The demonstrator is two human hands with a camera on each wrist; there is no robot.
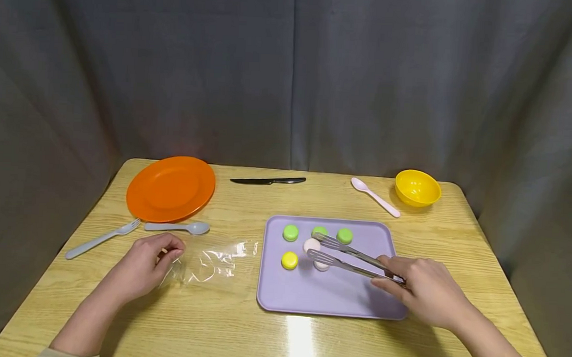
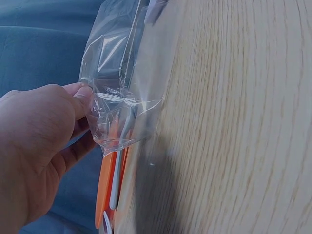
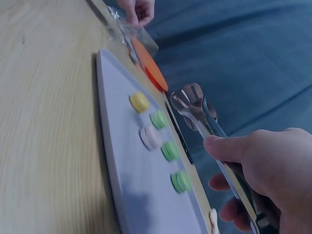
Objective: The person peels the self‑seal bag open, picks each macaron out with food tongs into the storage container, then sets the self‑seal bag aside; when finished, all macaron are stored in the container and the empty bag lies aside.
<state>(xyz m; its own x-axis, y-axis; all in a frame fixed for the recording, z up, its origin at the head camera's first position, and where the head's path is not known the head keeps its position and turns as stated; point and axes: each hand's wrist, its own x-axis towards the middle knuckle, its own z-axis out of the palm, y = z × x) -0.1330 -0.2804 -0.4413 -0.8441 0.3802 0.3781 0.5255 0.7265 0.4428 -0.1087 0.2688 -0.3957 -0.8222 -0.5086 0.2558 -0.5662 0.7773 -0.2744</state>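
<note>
In the head view my left hand (image 1: 148,263) pinches a clear plastic bag (image 1: 222,262) near its end, between thumb and fingers. The bag stretches right towards the lilac tray (image 1: 357,304). My right hand (image 1: 429,291) grips metal tongs (image 1: 349,265) over the tray, their slotted tips spread apart. Under the tips lie two pale macarons, one of them pale pink (image 1: 312,246), the other partly covered by the tongs. A yellow macaron (image 1: 289,260) sits to their left. Behind are three green macarons (image 1: 290,232) in a row, the middle one partly hidden. Nothing shows between the tong tips in the right wrist view.
An orange plate (image 1: 170,189) stands at the back left, with a grey fork (image 1: 103,238) and a grey spoon (image 1: 178,227) before it. A black knife (image 1: 268,181) lies at the back. Back right are a pink spoon (image 1: 376,197) and a yellow bowl (image 1: 417,189).
</note>
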